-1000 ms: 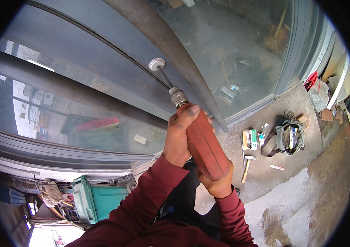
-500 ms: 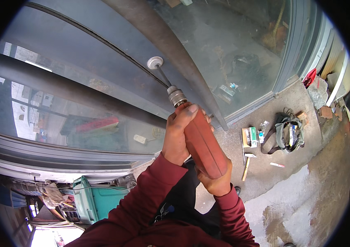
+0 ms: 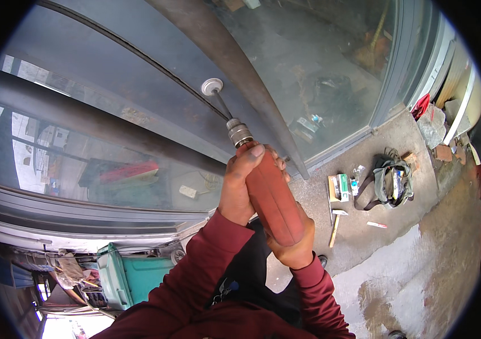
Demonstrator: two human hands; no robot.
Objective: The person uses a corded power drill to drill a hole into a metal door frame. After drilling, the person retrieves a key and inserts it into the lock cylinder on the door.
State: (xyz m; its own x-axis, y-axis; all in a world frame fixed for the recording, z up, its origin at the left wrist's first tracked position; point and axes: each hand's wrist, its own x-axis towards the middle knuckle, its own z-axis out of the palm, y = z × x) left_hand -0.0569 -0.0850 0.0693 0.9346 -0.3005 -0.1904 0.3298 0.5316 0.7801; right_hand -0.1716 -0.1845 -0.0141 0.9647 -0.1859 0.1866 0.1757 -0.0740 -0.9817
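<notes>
A power drill with a long red body [image 3: 274,195] and a metal chuck [image 3: 239,131] points up and away from me. My left hand [image 3: 238,183] wraps round the front of the body, just behind the chuck, with the thumb on top. At the rear end, my right hand [image 3: 294,248] is closed round the drill, its fingers partly hidden below. From the chuck a thin bit [image 3: 223,105] reaches a round white fitting [image 3: 212,86] on the grey door [image 3: 155,34]. Whether the tip is inside the fitting, I cannot tell.
Long dark handle bars [image 3: 240,73] flank the door seam, beside glass panes. On the ground to the right lie a hammer [image 3: 335,229], a small open box [image 3: 339,187], a red-and-white stick [image 3: 376,225] and an open tool bag [image 3: 390,186]. A green bin [image 3: 144,277] stands at lower left.
The drill and both hands have shifted slightly left in the picture, and the ground items with them. My grip and the bit at the white fitting look the same.
</notes>
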